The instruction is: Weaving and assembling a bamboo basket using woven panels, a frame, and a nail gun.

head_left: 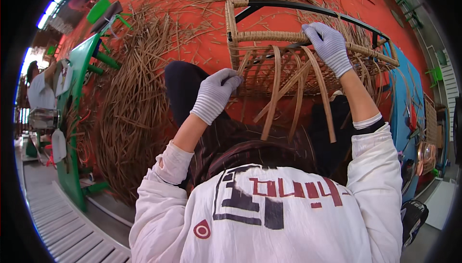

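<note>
With the half-woven rattan frame [308, 51] propped above the knees, the gloved left hand [214, 94] pinches a loose cane strip [243, 63] at its left corner while the right hand [327, 46] grips the wrapped top rail [269, 36], apparently steadying it.

We see a partly woven wicker frame [308, 46], tan cane wrapped around a black metal bar, lying tilted on the orange floor [202, 46]. Its nearer rail is bound tight in cane; its far bar is bare black. Loose flat cane strips [298, 89] hang from the nearer rail, curving down toward us, their ends free. Below that rail the woven panel is open and unfinished.
</note>
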Tool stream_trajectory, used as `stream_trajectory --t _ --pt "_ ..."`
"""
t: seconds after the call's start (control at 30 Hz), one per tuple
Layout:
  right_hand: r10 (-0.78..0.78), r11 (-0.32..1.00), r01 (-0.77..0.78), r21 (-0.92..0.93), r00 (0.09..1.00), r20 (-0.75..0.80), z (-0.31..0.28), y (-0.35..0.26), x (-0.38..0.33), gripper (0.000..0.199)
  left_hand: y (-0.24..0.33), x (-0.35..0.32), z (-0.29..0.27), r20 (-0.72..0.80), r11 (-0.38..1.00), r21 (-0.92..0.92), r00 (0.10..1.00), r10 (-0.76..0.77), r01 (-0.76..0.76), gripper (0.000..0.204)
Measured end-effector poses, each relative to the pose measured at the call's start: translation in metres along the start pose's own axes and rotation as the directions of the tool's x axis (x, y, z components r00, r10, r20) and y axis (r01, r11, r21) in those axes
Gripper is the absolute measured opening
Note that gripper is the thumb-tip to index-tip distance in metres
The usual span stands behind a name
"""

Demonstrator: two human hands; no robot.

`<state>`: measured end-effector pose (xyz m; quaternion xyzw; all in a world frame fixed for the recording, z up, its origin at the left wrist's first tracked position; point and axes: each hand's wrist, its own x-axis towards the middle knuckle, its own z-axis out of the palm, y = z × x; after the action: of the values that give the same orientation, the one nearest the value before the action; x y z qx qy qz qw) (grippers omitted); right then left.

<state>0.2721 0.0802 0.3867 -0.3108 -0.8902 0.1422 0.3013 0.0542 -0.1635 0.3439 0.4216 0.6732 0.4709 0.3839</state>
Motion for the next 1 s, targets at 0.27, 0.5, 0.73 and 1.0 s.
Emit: stream_trajectory --t 0.27,0.5,0.73,1.0 --pt "0.025 1.000 -0.025 0.000 1.000 -0.008 -0.002 -0.002 -0.007 0.034 0.004 0.002 0.024 -0.030 0.983 -0.146 0.993 -0.118 0.112 0.023" --pt "0.048 0.999 -0.048 -0.008 0.999 0.019 -0.003 -0.013 -0.017 0.036 0.036 -0.025 0.045 0.171 0.802 -0.581 0.984 -0.044 0.137 0.023" --pt "0.014 1.000 -0.014 -0.008 1.000 0.008 -0.007 -0.014 -0.023 0.036 0.066 -0.057 0.009 0.208 0.760 -0.635 0.978 -0.006 0.140 0.020" --pt "-0.002 1.000 0.002 0.001 1.000 -0.010 -0.006 -0.016 -0.025 0.034 0.087 -0.044 -0.025 0.029 0.758 -0.649 0.993 0.113 -0.068 0.025"
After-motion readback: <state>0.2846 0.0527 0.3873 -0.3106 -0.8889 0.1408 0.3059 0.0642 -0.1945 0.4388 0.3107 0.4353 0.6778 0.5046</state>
